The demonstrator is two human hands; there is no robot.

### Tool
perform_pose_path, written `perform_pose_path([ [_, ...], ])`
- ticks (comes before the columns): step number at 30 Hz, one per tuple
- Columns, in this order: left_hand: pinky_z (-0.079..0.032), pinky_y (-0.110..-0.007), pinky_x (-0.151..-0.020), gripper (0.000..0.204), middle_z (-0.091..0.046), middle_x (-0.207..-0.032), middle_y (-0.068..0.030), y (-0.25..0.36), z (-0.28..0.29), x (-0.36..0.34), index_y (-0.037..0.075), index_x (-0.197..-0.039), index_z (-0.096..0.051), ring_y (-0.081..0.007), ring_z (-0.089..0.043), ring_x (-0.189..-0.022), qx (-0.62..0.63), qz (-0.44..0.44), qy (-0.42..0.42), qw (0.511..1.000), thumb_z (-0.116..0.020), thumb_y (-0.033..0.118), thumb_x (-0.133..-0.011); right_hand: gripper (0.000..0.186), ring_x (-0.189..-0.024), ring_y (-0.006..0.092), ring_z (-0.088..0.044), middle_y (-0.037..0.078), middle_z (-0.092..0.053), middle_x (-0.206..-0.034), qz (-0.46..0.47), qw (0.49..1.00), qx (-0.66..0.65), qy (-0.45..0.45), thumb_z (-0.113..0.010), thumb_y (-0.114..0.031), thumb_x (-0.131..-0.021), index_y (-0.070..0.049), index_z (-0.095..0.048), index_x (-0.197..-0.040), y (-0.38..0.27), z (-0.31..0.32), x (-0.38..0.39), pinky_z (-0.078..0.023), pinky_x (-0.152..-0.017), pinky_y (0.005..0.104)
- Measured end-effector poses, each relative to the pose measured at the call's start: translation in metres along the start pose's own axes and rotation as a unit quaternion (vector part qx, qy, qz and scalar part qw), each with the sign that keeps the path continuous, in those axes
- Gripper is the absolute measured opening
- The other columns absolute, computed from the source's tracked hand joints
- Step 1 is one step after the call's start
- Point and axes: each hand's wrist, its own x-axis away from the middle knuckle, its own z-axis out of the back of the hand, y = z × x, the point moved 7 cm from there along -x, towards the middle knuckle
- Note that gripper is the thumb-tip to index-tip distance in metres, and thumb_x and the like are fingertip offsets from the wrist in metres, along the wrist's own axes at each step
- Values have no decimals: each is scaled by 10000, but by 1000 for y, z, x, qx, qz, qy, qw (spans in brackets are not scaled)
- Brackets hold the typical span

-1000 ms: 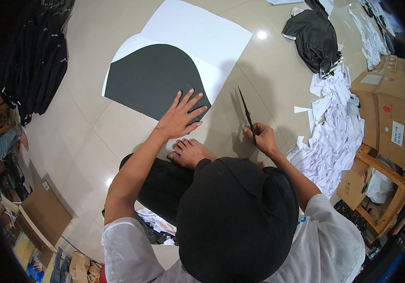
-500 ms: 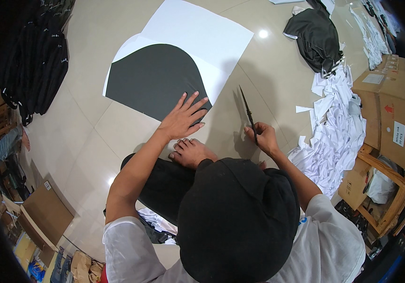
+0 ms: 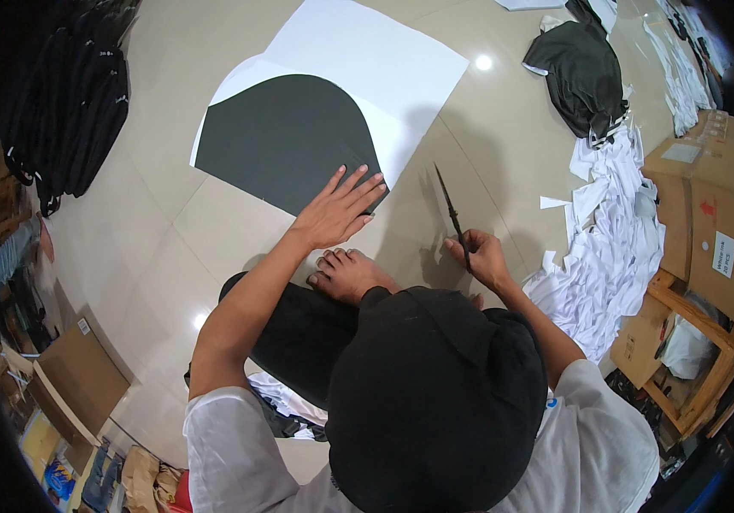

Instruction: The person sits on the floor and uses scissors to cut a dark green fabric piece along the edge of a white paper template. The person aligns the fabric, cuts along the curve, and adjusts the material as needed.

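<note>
A black curved-top fabric-like piece [image 3: 286,141] lies on a larger white sheet [image 3: 367,51] on the tiled floor. My left hand [image 3: 341,203] rests flat on the black piece's lower right corner, fingers stretched out, holding nothing. To its right, my right hand [image 3: 480,256] grips a pair of dark scissors [image 3: 451,205] by the handles. Their blades look closed together and point up and away, apart from the sheet and above the floor. My bare foot [image 3: 350,275] is just below the left hand.
A long pile of white scraps [image 3: 593,256] lies at the right, with a heap of black cloth [image 3: 574,77] beyond it. Cardboard boxes [image 3: 713,205] and a wooden frame [image 3: 709,376] line the right edge. Black garments [image 3: 68,111] hang far left; an open carton [image 3: 85,372] stands lower left.
The whole view has shifted slightly. My left hand remains on the black piece, its fingers a little closer together. The scissors stay in my right hand, in nearly the same place.
</note>
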Motion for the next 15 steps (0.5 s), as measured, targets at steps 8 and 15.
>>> perform_pose_path([
  [8, -71, -540, -1385, 658, -234, -1817, 15, 2, -4, 1, 224, -1751, -254, -249, -135, -1689, -15, 1, -37, 999, -372, 496, -1164, 516, -641, 108, -497, 0, -555, -641, 7, 999, 9, -52, -869, -451, -916, -26, -637, -735, -6, -11, 8, -412, -562, 352],
  [15, -55, -533, -1389, 653, -211, -1823, 37, 5, -10, 7, 230, -1750, -254, -227, -120, -1692, -28, -20, -52, 998, -349, 509, -1167, 510, -643, 104, -512, 6, -575, -651, 15, 999, 13, -36, -868, -450, -913, -9, -665, -759, -14, -9, 6, -425, -562, 350],
])
